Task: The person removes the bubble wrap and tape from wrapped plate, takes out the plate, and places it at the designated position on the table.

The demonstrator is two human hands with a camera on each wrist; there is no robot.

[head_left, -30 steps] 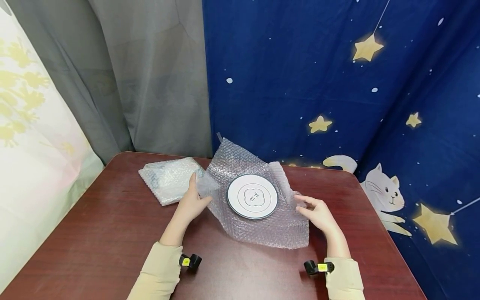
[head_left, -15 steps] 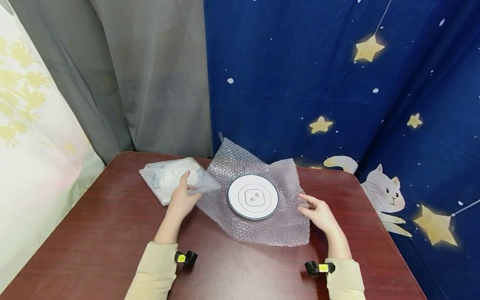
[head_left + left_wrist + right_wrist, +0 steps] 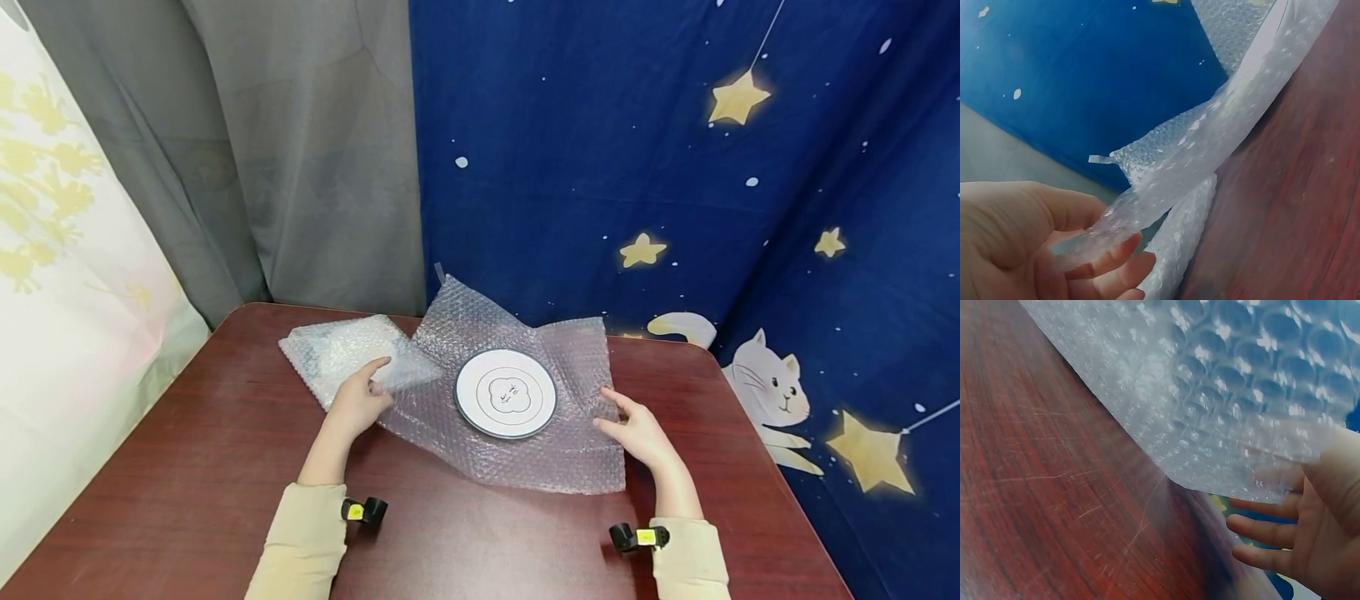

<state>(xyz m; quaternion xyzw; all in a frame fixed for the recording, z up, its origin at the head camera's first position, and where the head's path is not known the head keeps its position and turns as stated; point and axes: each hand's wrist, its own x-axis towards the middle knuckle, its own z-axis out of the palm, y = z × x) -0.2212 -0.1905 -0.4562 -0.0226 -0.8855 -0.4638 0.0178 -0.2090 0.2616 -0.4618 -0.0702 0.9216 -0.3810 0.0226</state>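
1 plate lies between left grip and right grip, each pinching bubble wrap.

Clear bubble wrap spreads out crinkled, one side pinched by the left hand, the opposite side by the right hand, edges lifting at both grips, and there's the plate, white, round, dark-rimmed, lying flat on it between them, flower-shaped outline at its centre!

the clear plastic bubble-wrap sheet is bumpy and shiny, the round white plate smooth, the red-brown wood-grained counter glossy.
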